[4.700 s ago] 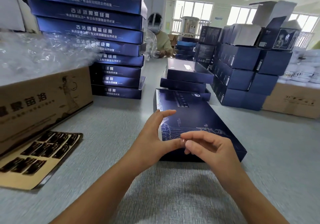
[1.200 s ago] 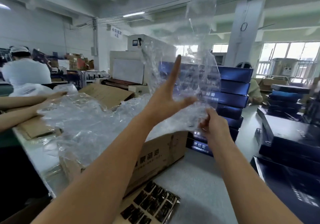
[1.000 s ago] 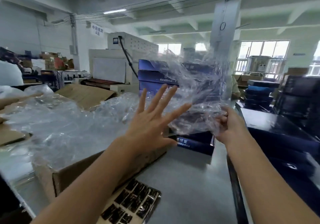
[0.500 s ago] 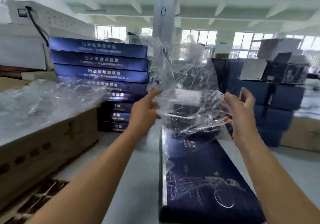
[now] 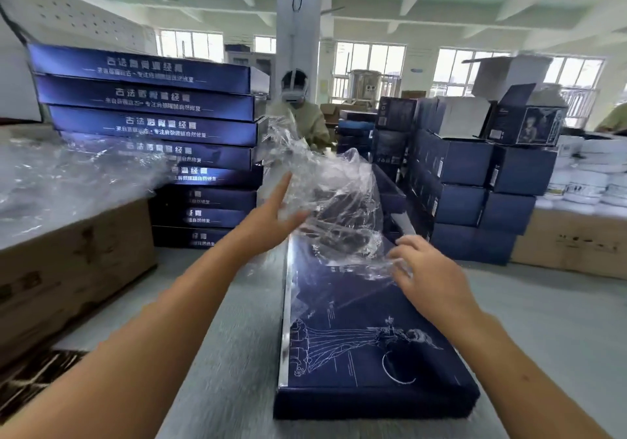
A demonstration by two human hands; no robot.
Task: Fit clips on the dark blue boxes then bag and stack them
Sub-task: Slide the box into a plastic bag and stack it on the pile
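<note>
Your left hand (image 5: 271, 214) lay open, fingers straight against the crumpled clear bag (image 5: 334, 208), while your right hand (image 5: 425, 277) pinched its lower edge. The bag hung over the far end of the dark blue box (image 5: 359, 337) lying flat on the desk (image 5: 543, 320).

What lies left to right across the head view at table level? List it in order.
cardboard carton → stack of dark blue boxes → left hand → clear plastic bag → right hand → pile of dark blue cartons → white stacked goods.
</note>
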